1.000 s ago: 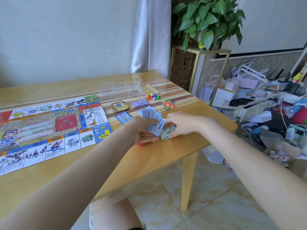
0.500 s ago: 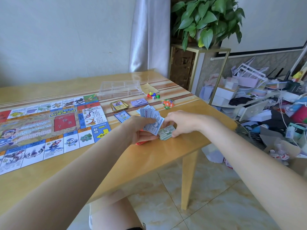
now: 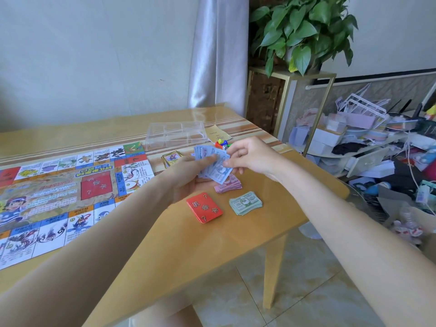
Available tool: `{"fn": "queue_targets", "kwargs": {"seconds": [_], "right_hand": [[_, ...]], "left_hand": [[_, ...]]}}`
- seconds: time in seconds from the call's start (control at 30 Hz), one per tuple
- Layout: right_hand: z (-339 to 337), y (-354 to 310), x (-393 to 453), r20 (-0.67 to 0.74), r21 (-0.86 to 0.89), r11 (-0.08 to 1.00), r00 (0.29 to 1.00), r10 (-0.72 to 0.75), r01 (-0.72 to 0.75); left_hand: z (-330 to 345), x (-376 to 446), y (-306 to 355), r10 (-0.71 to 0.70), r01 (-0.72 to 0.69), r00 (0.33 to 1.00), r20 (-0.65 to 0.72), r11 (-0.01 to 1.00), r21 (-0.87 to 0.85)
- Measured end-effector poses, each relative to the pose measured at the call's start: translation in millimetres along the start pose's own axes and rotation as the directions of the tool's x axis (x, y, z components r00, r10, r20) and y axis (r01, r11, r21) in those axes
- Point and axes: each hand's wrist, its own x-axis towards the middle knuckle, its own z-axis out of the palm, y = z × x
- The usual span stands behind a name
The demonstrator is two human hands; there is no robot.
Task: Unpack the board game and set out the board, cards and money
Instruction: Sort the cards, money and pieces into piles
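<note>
A fanned stack of blue play-money notes [image 3: 213,165] is held above the wooden table [image 3: 151,246], gripped from below by the left hand [image 3: 188,175] while the right hand [image 3: 247,155] pinches its upper edge. Beneath lie pink notes [image 3: 230,185], green notes [image 3: 246,202] and a red card deck [image 3: 204,207]. The game board [image 3: 59,192] lies flat to the left, a clear plastic tray [image 3: 175,134] beyond

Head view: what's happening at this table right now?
A person is sorting play money for a board game. The left hand holds a fan of blue banknotes, and the right hand pinches one of them. On the table lie a green banknote stack, a pink banknote stack and a red card deck. The game board is already unfolded.
</note>
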Motion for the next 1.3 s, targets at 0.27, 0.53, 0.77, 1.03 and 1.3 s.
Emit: {"fn": "queue_targets", "kwargs": {"seconds": [0.27, 0.53, 0.77, 1.03, 1.3], "right_hand": [[2, -3, 23, -0.008, -0.046, 0.999, 1.000, -0.014, 0.013], [5, -1, 42, 0.032, -0.124, 0.992, 0.999, 0.011, -0.007], [6, -7, 47, 0.063, -0.043, 0.999, 0.998, -0.012, 0.015], [8, -4, 56, 0.043, -0.098, 0.995, 0.999, 0.013, -0.009], [-9, 9, 70, -0.199, 0.414, 0.886, 0.929, 0.313, -0.210]], "left_hand": [[-14, 14, 4, 0.042, -0.041, 0.996, -0.084, 0.999, 0.020], [-26, 22, 6, 0.009, -0.009, 0.999, -0.047, 1.000, -0.007], [-33, 29, 9, 0.022, -0.012, 0.994, -0.105, 0.996, 0.091], [-33, 36, 10, 0.009, -0.009, 0.999, -0.048, 1.000, -0.018], [-57, 46, 24, 0.034, -0.087, 0.970, -0.240, 0.973, -0.214]]}}
